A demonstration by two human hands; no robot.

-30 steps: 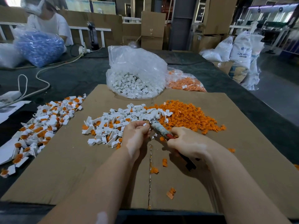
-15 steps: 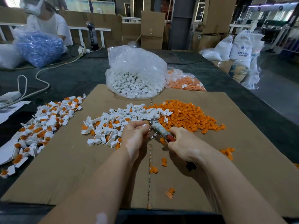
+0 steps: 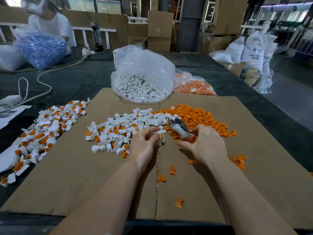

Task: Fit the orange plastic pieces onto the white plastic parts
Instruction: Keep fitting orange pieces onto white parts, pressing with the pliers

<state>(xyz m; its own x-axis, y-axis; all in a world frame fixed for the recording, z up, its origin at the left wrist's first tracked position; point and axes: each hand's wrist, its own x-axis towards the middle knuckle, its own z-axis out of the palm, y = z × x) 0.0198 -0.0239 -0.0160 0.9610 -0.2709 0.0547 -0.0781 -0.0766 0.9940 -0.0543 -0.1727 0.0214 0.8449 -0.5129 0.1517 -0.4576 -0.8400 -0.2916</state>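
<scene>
My left hand pinches a white plastic part with an orange piece in it, just above the cardboard sheet. My right hand grips taped pliers, whose jaws point up-left, a short way from the white part. A heap of loose white parts lies ahead of my left hand. A heap of orange pieces lies ahead of my right hand. Finished white parts with orange inserts pile at the left.
A clear bag of white parts and a bag of orange pieces stand behind the cardboard. Stray orange pieces dot the near cardboard. A cable, a power strip and papers lie left. Another person sits far left with a blue bag.
My right hand has drawn the pliers to the right, away from the white part. My left hand has stayed put with the part.
</scene>
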